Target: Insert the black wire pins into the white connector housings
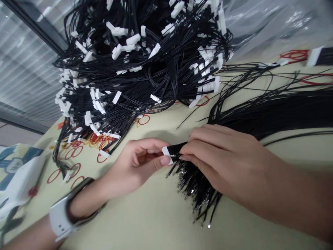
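My left hand [142, 161] pinches a small white connector [166, 155] between thumb and fingers. Several black wires run from the connector toward my right hand [223, 156]. The right fingers are closed on a black wire [177, 155] close to the connector's open side; the fingertips partly hide it. Beneath the right hand lies a bundle of loose black wires [200, 194] with bare metal terminals at their ends, fanned toward the front. The bundle's long part [291, 111] stretches away to the right.
A large heap of black wire harnesses [161, 76] with white connectors fills the back. Red and yellow rubber bands [99, 140] lie scattered at its left. A clear plastic bag [270, 27] sits at the back right. A white and blue package [18, 173] stands at the left edge.
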`<state>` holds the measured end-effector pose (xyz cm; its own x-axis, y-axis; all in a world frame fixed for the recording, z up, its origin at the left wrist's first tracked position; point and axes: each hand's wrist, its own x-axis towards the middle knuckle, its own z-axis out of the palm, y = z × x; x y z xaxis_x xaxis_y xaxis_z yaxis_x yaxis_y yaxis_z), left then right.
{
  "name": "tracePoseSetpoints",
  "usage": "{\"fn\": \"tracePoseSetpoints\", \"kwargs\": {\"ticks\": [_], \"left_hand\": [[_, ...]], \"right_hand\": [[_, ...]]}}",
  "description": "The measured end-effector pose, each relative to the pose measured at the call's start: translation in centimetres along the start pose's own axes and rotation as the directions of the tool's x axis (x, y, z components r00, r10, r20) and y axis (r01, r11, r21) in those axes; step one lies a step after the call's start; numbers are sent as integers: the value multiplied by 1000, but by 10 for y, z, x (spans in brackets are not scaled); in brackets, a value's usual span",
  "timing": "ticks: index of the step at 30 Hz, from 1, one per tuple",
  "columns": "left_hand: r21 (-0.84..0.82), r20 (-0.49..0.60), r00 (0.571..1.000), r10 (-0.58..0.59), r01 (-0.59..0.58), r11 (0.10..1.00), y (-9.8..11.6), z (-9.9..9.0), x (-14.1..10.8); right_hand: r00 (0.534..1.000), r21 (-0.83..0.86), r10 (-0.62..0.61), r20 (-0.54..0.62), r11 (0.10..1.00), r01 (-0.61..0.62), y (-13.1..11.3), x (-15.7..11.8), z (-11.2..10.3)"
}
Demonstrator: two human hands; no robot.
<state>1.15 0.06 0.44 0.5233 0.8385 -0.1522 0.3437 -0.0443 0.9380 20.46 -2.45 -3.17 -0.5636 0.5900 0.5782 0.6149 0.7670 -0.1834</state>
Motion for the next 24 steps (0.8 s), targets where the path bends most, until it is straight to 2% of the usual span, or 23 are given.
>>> {"fn": "tracePoseSetpoints", "kwargs": {"ticks": [4, 10, 13, 17, 20, 22, 24], "left_hand": [[8, 17, 1000, 19, -19, 1000, 0, 1, -1], [-7, 54, 997, 52, -52, 999, -2, 0, -1], [-30, 60, 996, 60, -58, 998, -2, 0, -1], [-57, 39, 998, 51, -49, 997, -1, 0, 0], [-99, 19, 999, 26, -24, 995, -1, -2, 3], [-134, 13, 1000, 28, -26, 991, -2, -3, 5], [-171, 10, 999, 47, -44, 984, -3, -4, 6]], "right_hand": [[1000, 29, 14, -28, 999, -13, -1, 2, -1], [995, 84, -57, -77, 994, 63, -6, 3, -3], [995, 108, -54, -87, 992, 63, -6, 2, -3], [992, 167, 83, -99, 984, -66, -5, 2, -4], [967, 165, 207, -147, 969, -182, -6, 4, -5], [962, 161, 217, -166, 968, -191, -7, 5, -6], [974, 143, 162, -161, 980, -139, -6, 5, -6]]}}
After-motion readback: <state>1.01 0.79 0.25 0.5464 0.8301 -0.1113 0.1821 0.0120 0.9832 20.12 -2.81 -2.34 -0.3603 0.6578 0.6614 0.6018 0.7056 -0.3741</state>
